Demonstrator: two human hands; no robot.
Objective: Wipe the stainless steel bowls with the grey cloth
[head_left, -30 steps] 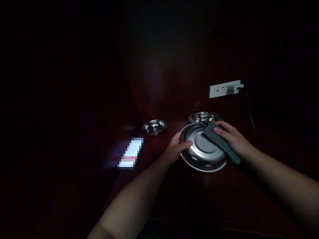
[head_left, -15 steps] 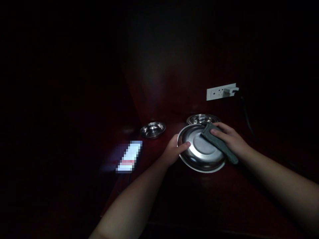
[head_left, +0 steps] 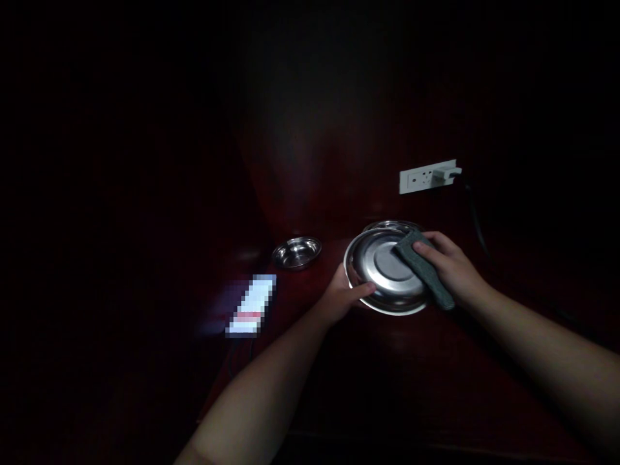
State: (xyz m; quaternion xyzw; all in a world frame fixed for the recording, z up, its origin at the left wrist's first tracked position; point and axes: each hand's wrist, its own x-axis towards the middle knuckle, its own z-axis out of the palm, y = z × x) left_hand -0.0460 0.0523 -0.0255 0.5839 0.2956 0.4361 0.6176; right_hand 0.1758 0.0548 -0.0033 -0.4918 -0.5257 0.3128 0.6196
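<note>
My left hand [head_left: 345, 294] grips the left rim of a shiny metal bowl [head_left: 378, 284], thumb lying on its outer side. The bowl is tilted so that its underside, with a round flat base, faces me. A folded grey-green cloth [head_left: 423, 271] is pinched in my right hand [head_left: 445, 258] and pressed against the bowl's right edge. Behind the held bowl, partly hidden by it, more metal dishes [head_left: 392, 224] sit on the dark red table. Another metal bowl [head_left: 297, 253] stands upright to the left.
A glowing phone-like screen [head_left: 252, 307], blurred out, is at the left, with a thin cable below it. On the back wall is a white power socket [head_left: 427, 176] with a plug in it, its dark cord hanging down at the right. The surroundings are very dark.
The held bowl has risen slightly and tipped, now covering more of the dishes behind it. My right hand and the cloth have shifted a little up along its edge.
</note>
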